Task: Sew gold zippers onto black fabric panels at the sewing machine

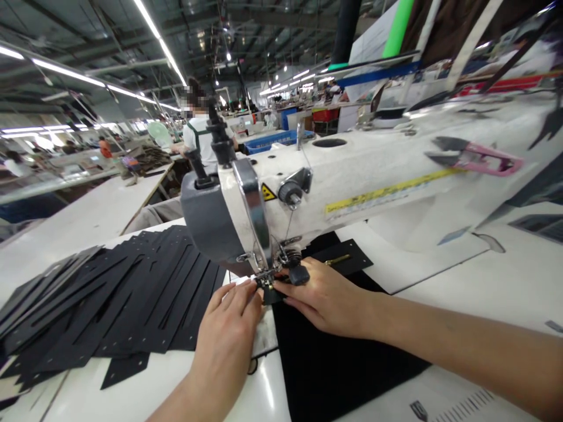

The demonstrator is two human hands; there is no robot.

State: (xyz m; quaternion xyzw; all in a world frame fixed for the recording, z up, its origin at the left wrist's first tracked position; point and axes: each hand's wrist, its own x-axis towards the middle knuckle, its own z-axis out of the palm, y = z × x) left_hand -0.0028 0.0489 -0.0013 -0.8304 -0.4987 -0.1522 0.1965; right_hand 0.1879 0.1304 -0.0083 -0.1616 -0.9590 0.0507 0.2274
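A sewing machine stands in front of me, and a narrow black panel runs under its presser foot. A brass-coloured zipper pull shows on the panel. At the left of the foot, my left hand has its curled fingertips on the panel's near end, beside a small white piece. My right hand grips the panel just right of the needle, fingers bent and thumb low. Its fingertips are partly hidden by the machine's black knob. A larger black sheet lies underneath.
Several black slotted panels lie fanned out at the left. Pink thread snips rest on the machine arm. A blue crate and a co-worker are beyond the machine, near another long table.
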